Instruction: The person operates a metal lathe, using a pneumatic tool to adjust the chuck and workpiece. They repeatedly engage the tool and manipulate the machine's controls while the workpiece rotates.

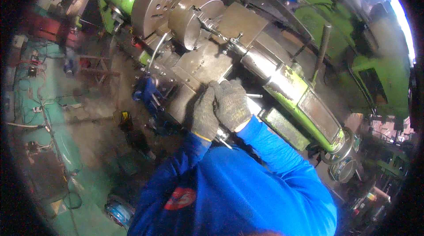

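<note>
In grey knit gloves, my left hand (205, 115) and my right hand (233, 105) press together over the carriage of a green lathe. Both are closed, the fingers curled and largely hidden; what they hold, if anything, does not show. Just beyond them lies a flat steel block (206, 63) on the carriage. A round steel workpiece (183, 23) is mounted against the slotted faceplate (148, 10). Facing it, a drill bit (218, 36) extends from the tailstock (289, 81). A thin metal rod (255, 96) sticks out beside my right hand.
The tailstock handwheel (346, 151) stands to my right. An upright metal lever (323, 50) rises behind the tailstock. Blue clamp-like parts (150, 90) sit left of the carriage. Cables (46, 123) run over the green floor at the left.
</note>
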Demonstrator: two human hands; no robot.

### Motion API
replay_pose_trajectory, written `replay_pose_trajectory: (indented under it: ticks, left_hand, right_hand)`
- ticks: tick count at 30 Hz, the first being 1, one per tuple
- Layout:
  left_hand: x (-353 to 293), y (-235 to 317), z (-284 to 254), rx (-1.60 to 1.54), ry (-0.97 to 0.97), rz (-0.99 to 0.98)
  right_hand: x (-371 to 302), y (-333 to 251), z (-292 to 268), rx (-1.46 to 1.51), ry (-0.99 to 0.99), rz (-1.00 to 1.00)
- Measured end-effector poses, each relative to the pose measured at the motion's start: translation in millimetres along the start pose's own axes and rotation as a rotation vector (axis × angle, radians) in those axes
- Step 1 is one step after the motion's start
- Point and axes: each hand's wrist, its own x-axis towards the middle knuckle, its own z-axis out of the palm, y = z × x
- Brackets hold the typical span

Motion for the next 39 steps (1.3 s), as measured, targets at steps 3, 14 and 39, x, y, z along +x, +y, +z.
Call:
replay_pose_trajectory:
  ticks: [3,14,39]
  left_hand:
    - [29,-61,-21,-0.077,-0.087,0.046]
    - [104,-72,-30,0.217,-0.143,0.311]
    - [169,-41,-5,1.009,-0.042,0.423]
  right_hand:
    - [-6,13,5,-0.018,-0.028,0.006]
    - [-45,51,-15,0.037,-0.134,0.260]
    - [-20,36,-18,0.230,0.070,0.284]
